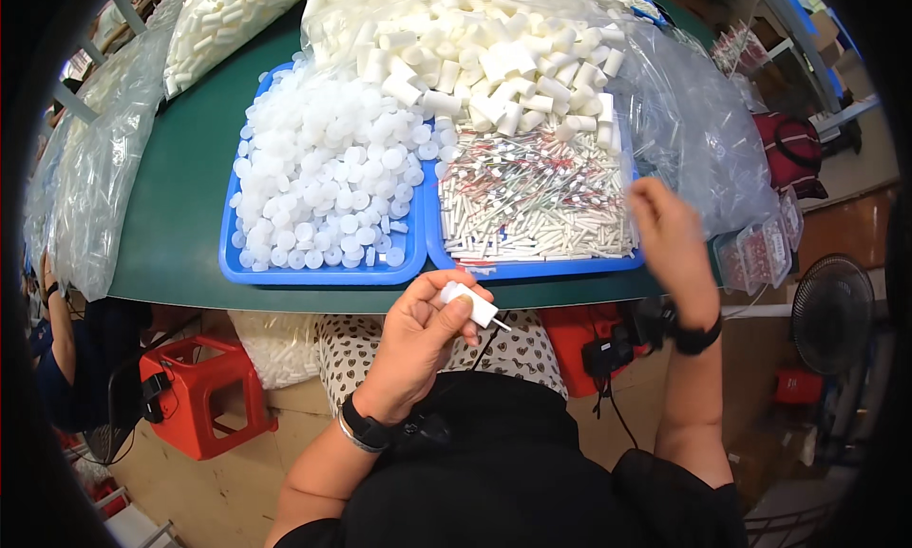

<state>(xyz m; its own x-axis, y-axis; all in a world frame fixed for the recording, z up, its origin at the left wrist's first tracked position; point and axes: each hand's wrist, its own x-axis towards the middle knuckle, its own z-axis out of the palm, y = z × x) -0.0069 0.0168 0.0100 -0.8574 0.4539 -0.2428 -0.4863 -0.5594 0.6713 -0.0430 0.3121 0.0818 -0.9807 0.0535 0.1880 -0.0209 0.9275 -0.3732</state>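
Note:
In front of me, just off the table's near edge, my left hand (427,322) pinches a small white cylinder (472,304) between thumb and fingers. A thin white rod (502,326) sticks out of its lower right end. Part of the cylinder's upper left end is covered by my fingers. My right hand (668,239) is raised at the right rim of the blue tray (532,269) that holds slim white sticks (518,236) and thin red-and-white pieces (532,173). Its fingers are bent and smeared by motion, so whether they hold anything cannot be made out.
A second blue tray (323,277) on the left is heaped with translucent discs (323,182). Behind the trays, white foam-like cylinders (508,68) spill from a clear bag (689,121). A red stool (204,396) and another person's arm (59,330) are at left; a fan (833,312) stands at right.

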